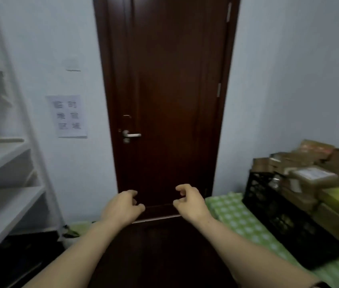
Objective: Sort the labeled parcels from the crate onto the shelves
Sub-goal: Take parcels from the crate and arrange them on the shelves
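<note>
A black plastic crate (268, 202) stands at the right on a green checked cloth, heaped with several brown cardboard parcels (310, 175) that carry white labels. White shelves (4, 161) run along the left wall. Both my arms reach forward in front of a dark door. My left hand (123, 206) and my right hand (189, 201) hang in the air side by side, fingers loosely curled, holding nothing. Neither hand touches the crate or the shelves.
A dark brown door (170, 100) with a silver handle (131, 135) fills the middle. A paper sign (68, 116) is stuck to the wall left of it. The green checked cloth (237, 215) covers a low surface under the crate. The floor is dark.
</note>
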The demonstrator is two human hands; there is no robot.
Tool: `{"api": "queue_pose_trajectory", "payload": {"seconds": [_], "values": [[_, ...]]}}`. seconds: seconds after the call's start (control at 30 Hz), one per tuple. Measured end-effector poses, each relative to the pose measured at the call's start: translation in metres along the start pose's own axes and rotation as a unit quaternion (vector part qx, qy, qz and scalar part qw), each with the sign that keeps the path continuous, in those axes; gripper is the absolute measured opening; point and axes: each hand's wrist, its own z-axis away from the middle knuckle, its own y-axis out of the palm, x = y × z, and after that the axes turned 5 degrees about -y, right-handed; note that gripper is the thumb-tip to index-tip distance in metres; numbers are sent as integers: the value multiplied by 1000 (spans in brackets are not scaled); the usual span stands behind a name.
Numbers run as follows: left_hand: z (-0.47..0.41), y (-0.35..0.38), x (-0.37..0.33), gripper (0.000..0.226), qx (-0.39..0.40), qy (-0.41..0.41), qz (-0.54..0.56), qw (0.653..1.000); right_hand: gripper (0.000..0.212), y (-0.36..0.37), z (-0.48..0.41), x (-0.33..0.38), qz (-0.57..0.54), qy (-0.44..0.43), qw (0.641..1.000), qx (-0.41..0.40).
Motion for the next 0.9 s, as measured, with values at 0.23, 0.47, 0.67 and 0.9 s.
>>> {"api": "queue_pose_trajectory", "payload": {"seconds": [0.23, 0.47, 0.67, 0.9], "values": [[-22, 146, -226, 58, 87, 144, 16, 986, 42, -201, 19, -162, 23, 116, 984, -131], [-23, 254, -386, 48, 167, 218, 23, 961, 36, -342, 47, -286, -16, 210, 939, -271], [-67, 317, -463, 25, 188, 235, 28, 953, 32, -372, 39, -359, -37, 271, 915, -297], [-148, 385, -514, 101, 210, 204, 39, 955, 29, -408, -15, -404, 21, 297, 905, -304]]}}
